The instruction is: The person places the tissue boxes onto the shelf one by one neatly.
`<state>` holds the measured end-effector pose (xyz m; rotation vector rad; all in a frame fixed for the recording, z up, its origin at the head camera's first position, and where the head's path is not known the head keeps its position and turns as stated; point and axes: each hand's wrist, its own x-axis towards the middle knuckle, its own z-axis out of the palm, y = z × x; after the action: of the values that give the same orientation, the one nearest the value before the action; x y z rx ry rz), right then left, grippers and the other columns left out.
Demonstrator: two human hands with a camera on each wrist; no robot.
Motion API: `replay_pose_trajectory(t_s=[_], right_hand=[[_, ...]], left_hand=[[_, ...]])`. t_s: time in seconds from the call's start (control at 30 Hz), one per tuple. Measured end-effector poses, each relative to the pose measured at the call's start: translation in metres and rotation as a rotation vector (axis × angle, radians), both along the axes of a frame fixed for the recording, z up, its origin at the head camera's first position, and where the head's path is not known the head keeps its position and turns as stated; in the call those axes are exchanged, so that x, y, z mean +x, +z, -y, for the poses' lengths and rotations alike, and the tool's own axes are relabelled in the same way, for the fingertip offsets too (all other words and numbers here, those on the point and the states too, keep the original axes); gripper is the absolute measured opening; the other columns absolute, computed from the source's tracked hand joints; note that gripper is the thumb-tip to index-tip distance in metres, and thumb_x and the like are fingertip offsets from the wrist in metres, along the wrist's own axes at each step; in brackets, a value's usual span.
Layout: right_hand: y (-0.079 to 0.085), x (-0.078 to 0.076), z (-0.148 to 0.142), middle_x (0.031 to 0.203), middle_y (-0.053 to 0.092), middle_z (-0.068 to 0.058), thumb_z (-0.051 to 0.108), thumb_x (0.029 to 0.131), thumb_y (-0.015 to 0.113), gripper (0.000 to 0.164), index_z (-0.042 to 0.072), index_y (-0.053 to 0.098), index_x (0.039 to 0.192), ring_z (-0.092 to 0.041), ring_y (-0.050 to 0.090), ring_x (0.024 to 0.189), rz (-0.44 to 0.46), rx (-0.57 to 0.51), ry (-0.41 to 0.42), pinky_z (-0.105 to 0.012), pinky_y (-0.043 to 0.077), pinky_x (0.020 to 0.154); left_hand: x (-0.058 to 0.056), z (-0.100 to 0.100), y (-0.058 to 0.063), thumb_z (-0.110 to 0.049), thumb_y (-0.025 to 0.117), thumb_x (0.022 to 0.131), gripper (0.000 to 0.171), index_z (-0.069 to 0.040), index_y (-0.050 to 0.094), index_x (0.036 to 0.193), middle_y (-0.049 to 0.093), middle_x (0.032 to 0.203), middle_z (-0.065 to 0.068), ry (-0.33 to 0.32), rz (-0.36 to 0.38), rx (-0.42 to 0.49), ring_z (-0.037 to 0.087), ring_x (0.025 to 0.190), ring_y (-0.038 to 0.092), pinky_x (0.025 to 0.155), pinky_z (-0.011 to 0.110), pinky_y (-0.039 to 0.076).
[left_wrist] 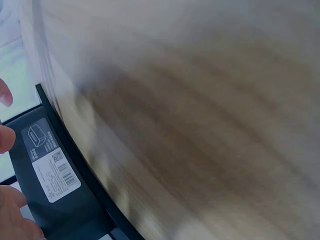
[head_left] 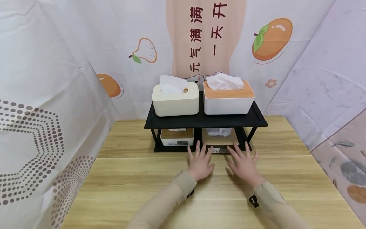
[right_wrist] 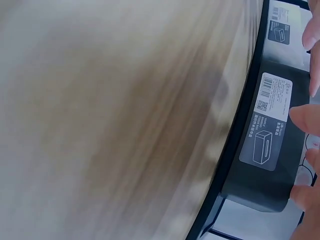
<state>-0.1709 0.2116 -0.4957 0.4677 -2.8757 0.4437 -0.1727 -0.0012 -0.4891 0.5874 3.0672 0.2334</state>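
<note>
On the lower level of a black two-level rack (head_left: 200, 121), a black tissue box (head_left: 233, 149) with a wood-toned top stands at the right. Its front label (left_wrist: 57, 175) shows in both wrist views. My left hand (head_left: 200, 165) is in front of the rack with fingers spread, fingertips close to the black box's left end. Spread likewise, my right hand (head_left: 244, 165) is near the box's right end. In the wrist views, left-hand fingers (left_wrist: 11, 210) and right-hand fingers (right_wrist: 306, 120) appear beside or over the box's edge. Neither hand grips anything.
A cream tissue box (head_left: 175, 106) and a white wood-topped tissue box (head_left: 226, 105) sit on the rack's upper level. Below, at the left, is another white tissue box (head_left: 177, 140). The wooden table (head_left: 128, 178) backs onto a printed curtain (head_left: 114, 38).
</note>
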Motion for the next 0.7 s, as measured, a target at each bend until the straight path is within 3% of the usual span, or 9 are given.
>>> replay_pose_trajectory(t_s=[0.27, 0.43, 0.7], right_hand=[[0.000, -0.014, 0.001, 0.148, 0.035, -0.024, 0.037, 0.087, 0.066, 0.064, 0.021, 0.042, 0.143, -0.056, 0.005, 0.138, 0.030, 0.025, -0.012, -0.081, -0.001, 0.095], [-0.001, -0.019, 0.002, 0.151, 0.029, -0.024, 0.042, 0.088, 0.063, 0.069, 0.024, 0.033, 0.148, -0.054, 0.003, 0.139, 0.081, 0.038, -0.024, -0.079, -0.003, 0.097], [-0.001, -0.025, 0.006, 0.151, 0.029, -0.024, 0.043, 0.088, 0.063, 0.071, 0.021, 0.032, 0.149, -0.055, 0.004, 0.139, 0.082, 0.044, -0.052, -0.079, -0.002, 0.097]], left_hand=[[-0.014, -0.008, -0.003, -0.049, 0.047, 0.095, 0.065, -0.032, 0.019, 0.152, 0.002, 0.161, 0.007, 0.022, 0.049, -0.017, 0.034, 0.146, -0.012, 0.108, 0.069, 0.000], [-0.022, -0.013, -0.005, -0.050, 0.046, 0.095, 0.065, -0.033, 0.018, 0.152, 0.003, 0.161, 0.006, 0.060, 0.062, -0.020, 0.034, 0.145, -0.012, 0.108, 0.069, 0.002], [-0.033, -0.015, -0.008, -0.052, 0.045, 0.095, 0.067, -0.033, 0.015, 0.152, -0.001, 0.161, 0.003, 0.087, 0.076, -0.040, 0.033, 0.145, -0.014, 0.109, 0.068, 0.002]])
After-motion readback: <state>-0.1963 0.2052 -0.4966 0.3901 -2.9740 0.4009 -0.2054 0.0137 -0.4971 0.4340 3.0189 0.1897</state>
